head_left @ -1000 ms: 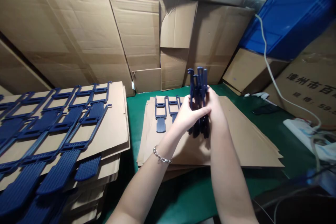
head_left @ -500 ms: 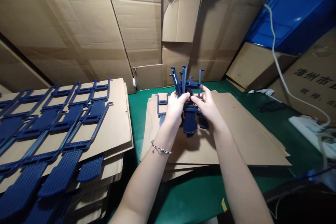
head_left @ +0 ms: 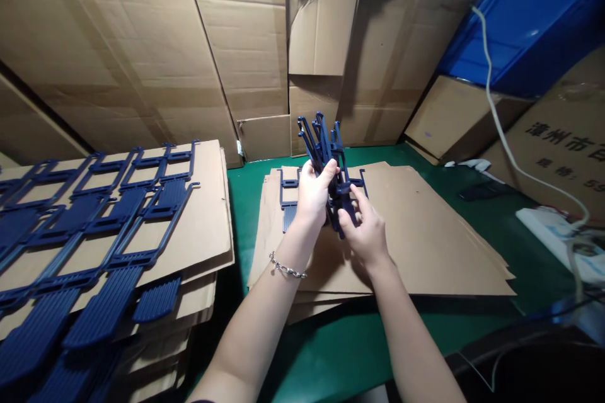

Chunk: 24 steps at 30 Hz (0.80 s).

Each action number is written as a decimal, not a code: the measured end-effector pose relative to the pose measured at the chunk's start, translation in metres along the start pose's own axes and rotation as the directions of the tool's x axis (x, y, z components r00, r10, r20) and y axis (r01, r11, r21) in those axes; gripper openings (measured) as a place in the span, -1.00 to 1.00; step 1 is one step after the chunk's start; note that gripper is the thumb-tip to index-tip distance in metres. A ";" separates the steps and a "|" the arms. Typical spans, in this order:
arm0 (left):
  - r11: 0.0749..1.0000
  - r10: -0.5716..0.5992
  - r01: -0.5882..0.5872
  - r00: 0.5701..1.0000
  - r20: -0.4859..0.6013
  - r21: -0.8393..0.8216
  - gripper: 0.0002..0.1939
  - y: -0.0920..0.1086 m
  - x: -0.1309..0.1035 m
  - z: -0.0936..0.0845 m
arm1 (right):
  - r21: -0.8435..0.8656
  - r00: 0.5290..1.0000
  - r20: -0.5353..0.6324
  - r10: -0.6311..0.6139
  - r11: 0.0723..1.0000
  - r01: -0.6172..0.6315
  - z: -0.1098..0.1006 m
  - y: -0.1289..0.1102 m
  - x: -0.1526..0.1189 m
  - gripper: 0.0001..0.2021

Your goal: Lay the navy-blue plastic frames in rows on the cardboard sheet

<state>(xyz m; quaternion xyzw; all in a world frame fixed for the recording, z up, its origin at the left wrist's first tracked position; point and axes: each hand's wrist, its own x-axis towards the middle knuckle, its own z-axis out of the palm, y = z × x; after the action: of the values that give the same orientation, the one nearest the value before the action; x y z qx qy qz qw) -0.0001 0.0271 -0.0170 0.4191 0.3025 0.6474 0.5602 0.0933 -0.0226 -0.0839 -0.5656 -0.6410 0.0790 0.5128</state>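
Note:
My left hand [head_left: 312, 194] grips a bundle of dark blue plastic pieces [head_left: 326, 145], held upright over a stack of cardboard sheets [head_left: 425, 227]. The bundle's thin frame ends fan out above my fingers. My right hand [head_left: 365, 231] is lower and to the right, its fingers pinching one piece at the bundle's lower end. A blue piece [head_left: 288, 192] lies flat on the cardboard just left of my left hand, partly hidden by it. A bracelet [head_left: 285, 267] is on my left wrist.
At left, a taller cardboard stack [head_left: 208, 227] carries several blue pieces [head_left: 118, 227] laid in overlapping rows. Flattened cartons [head_left: 246, 50] line the back. A blue crate [head_left: 524, 19], a printed carton [head_left: 562, 145], a white cable [head_left: 501, 113] and a power strip [head_left: 553, 233] are at right on the green mat [head_left: 340, 340].
The bundle has tilted and shifted slightly left in my left hand. My right hand has slid down from the bundle's side to its lower end.

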 end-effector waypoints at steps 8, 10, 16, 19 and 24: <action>0.993 0.032 -0.037 0.998 0.048 0.108 -0.78 0.000 0.007 -0.007 | -0.089 0.940 -0.318 0.125 0.983 -0.160 -0.040 0.017 0.006 -0.51; 0.995 0.041 -0.040 0.999 -0.004 0.090 -0.77 0.004 0.010 -0.011 | -0.184 0.884 -0.433 0.177 0.943 -0.279 -0.058 0.032 0.010 -0.50; 0.997 0.025 -0.035 0.990 -0.138 -0.065 -0.74 0.015 0.016 -0.020 | -0.381 0.771 -0.242 0.589 0.673 -0.634 -0.086 0.067 0.016 -0.55; 0.996 -0.007 -0.007 0.988 -0.152 -0.091 -0.77 0.018 0.019 -0.023 | -0.450 0.723 -0.150 0.675 0.604 -0.658 -0.082 0.068 0.015 -0.53; 0.984 -0.036 0.011 0.989 -0.144 -0.175 -0.72 0.021 0.023 -0.027 | -0.539 0.751 -0.137 0.646 0.588 -0.604 -0.077 0.069 0.011 -0.43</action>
<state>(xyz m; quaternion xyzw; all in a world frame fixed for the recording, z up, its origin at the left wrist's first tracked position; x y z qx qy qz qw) -0.0343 0.0475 -0.0066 0.3163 0.2900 0.6937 0.5785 0.1970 -0.0263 -0.0890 -0.8733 -0.4136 0.0865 0.2423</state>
